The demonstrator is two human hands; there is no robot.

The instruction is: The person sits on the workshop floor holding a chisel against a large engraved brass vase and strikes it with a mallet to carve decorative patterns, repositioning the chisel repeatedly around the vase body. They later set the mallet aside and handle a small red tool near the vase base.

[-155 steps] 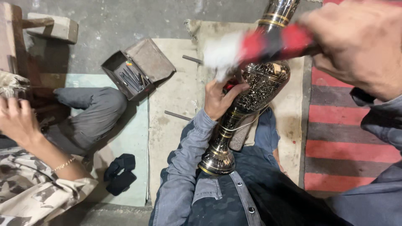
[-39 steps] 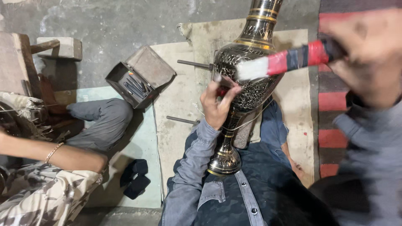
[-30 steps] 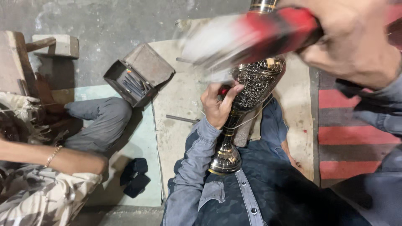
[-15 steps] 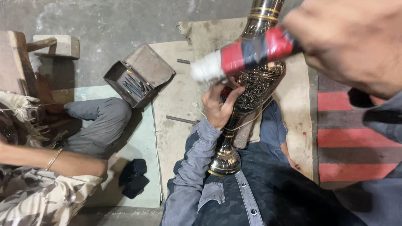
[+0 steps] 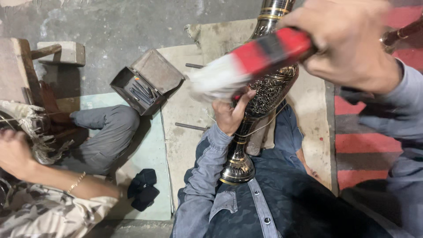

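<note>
A tall engraved metal vase (image 5: 269,94), dark with gold bands, stands tilted with its foot on my lap. My left hand (image 5: 231,114) grips its body from the left side. My right hand (image 5: 348,42), close to the camera, holds a brush (image 5: 251,61) with a red and black handle and white bristles. The bristles are blurred and sit over the left side of the vase, above my left hand.
An open metal box of tools (image 5: 145,83) lies on the floor at left. Two metal rods (image 5: 190,127) rest on a beige mat. Another person (image 5: 53,185) sits at lower left holding fibrous material. A dark cloth (image 5: 143,189) lies beside them.
The brush has swept back and forth across the vase, and now sits lower over its left side. My left hand keeps its hold on the vase body.
</note>
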